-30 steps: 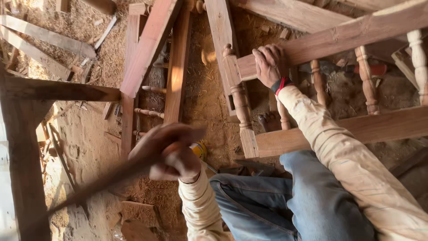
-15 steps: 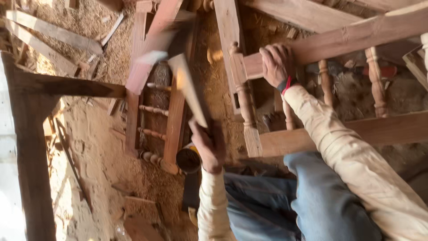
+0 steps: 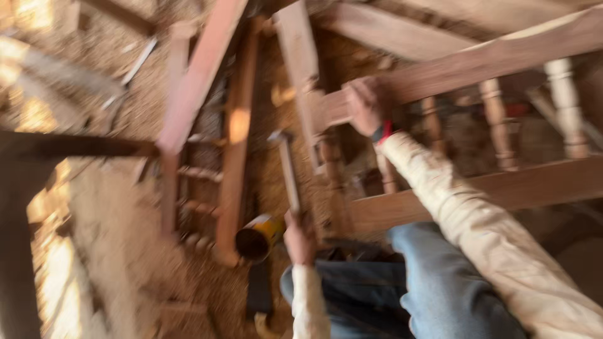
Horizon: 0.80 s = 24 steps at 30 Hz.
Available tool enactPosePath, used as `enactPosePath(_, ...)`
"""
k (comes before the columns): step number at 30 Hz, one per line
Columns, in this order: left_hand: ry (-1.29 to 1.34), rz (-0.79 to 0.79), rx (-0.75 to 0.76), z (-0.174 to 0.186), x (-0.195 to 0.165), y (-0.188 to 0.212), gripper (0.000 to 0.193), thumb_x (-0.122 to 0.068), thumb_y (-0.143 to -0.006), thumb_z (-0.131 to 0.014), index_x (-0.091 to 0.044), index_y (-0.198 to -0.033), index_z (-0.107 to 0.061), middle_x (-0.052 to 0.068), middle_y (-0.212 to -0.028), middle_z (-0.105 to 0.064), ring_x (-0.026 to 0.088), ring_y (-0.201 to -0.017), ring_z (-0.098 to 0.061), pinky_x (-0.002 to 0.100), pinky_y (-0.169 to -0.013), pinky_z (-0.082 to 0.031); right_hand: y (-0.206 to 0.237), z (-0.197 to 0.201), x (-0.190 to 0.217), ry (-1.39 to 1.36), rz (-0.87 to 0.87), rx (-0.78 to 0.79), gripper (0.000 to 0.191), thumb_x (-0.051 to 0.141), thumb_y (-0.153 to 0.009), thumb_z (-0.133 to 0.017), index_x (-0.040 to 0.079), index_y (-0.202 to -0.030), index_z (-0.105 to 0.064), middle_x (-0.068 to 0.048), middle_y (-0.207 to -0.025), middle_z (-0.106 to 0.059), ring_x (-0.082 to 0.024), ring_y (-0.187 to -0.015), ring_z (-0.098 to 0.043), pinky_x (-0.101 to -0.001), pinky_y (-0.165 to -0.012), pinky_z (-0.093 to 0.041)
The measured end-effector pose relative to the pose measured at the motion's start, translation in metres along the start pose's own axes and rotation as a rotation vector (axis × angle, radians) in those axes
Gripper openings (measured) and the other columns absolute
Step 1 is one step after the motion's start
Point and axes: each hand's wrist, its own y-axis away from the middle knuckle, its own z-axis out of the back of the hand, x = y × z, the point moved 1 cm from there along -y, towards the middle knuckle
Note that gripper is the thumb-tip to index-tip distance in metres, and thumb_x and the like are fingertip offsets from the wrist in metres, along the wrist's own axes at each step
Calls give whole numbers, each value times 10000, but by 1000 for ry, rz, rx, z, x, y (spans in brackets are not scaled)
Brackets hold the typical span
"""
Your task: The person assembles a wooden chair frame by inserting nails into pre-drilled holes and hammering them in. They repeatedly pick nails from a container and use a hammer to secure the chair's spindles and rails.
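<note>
Hammer (image 3: 286, 166), seemingly, in left hand (image 3: 299, 237).

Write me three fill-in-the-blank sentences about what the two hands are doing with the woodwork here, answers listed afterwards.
1. The left hand grips the handle of a ____, its head up near the joint.
2. The right hand holds the upper ____ of the wooden frame.
3. The rails of the frame are joined by turned ____.
4. Beside the left hand lies a yellow ____ with a dark open mouth.

Missing words: hammer; rail; spindles; can

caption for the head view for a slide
Left hand raises a hammer while right hand grips a wooden railing frame.
</note>
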Motion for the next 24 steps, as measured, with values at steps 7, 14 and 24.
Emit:
enactPosePath(7,-438,251,80,11,33,20,547,-362,-834,-720,-113,-1308,-609,193,-1095,-697,431,-975,-665,545,-773,-540,12,36,-42,-265,-285,-147,309,110,-1015,-630,15,-1308,-651,-170,-1312,-641,-352,-1230,-599,-443,-1094,-453)
enactPosePath(14,-263,69,-261,-6,10,21,382,-365,-950,-702,-139,-1253,-640,122,-1171,-685,337,-1072,-688,474,-906,-587,53,198,-159,-297,-1038,-721,483,135,-904,-721,69,-1341,-529,-108,-1234,-649,-193,-1017,-645,-360,-921,-553)
enactPosePath(24,318,129,97,-80,-70,8,810,-463,-937,-652,1,-1543,-382,270,-1537,-467,411,-1359,-484,559,-1143,-363,14,188,-175,-1499,-1318,-442,520,450,-999,-650,56,-1338,-615,-103,-1319,-692,-284,-1233,-652,-471,-1062,-540)
